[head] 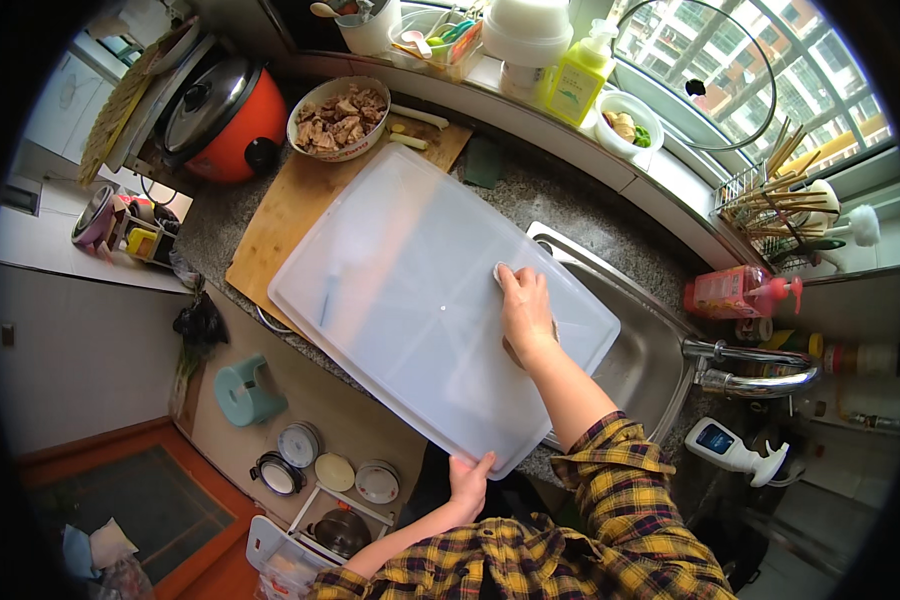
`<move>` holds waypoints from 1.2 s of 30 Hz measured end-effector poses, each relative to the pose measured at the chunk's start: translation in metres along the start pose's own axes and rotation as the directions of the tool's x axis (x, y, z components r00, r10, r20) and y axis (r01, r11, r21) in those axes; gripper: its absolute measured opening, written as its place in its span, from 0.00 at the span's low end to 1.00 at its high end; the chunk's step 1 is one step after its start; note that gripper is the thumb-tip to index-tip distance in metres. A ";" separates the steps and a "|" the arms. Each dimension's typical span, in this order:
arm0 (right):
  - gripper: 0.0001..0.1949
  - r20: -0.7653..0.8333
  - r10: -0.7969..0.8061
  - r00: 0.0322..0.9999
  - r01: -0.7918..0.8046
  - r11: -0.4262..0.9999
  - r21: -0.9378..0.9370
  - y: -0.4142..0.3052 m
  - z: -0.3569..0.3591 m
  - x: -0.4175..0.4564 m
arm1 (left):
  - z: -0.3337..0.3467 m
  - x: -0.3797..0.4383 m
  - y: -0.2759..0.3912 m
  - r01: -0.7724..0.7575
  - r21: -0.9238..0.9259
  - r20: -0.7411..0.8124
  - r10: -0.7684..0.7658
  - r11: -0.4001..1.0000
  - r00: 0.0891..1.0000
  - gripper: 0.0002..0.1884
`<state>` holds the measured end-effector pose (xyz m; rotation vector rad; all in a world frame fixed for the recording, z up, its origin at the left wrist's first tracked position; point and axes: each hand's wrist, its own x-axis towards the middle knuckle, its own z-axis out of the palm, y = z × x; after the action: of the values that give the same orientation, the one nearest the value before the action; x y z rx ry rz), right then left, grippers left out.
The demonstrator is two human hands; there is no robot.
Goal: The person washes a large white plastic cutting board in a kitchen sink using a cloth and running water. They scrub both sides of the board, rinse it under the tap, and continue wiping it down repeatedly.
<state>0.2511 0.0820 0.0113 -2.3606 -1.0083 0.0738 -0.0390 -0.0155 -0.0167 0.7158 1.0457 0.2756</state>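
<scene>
A large translucent plastic lid [390,247] lies slanted across the wooden cutting board [262,259] and the stainless steel sink [645,367], covering much of both. My left hand [469,487] grips its near edge by a corner, thumb on top and fingers beneath. Toward the lid's right half, my right hand [526,311] presses down with a whitish cloth [499,274] bunched under the fingers. Most of that cloth is hidden by the hand.
Past the lid stand a bowl of meat chunks [341,124] and a red rice cooker [229,124]. A chrome faucet [750,367] reaches over the sink's right end. Bottles, including a yellow-green pump bottle [581,75], line the windowsill. On the floor are a teal stool [247,390] and several dishes [334,471].
</scene>
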 end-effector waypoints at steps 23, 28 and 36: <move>0.23 -0.156 0.384 0.910 -0.412 0.880 -0.236 0.113 -0.057 -0.071 | 0.006 -0.003 0.007 0.086 -0.089 -0.022 -0.089 0.992 0.996 0.19; 0.23 -0.127 0.367 0.921 -0.388 0.891 -0.236 0.101 -0.060 -0.130 | 0.013 -0.006 0.017 0.059 -0.084 -0.037 -0.062 0.995 0.997 0.18; 0.20 -0.051 0.110 0.993 -0.117 0.981 -0.156 0.059 -0.029 -0.032 | 0.003 0.000 -0.001 0.006 -0.058 -0.078 -0.010 0.998 0.997 0.17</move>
<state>0.2740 0.0134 0.0000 -2.5522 -0.8878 -0.0142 -0.0363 -0.0177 -0.0161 0.6527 1.1101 0.3280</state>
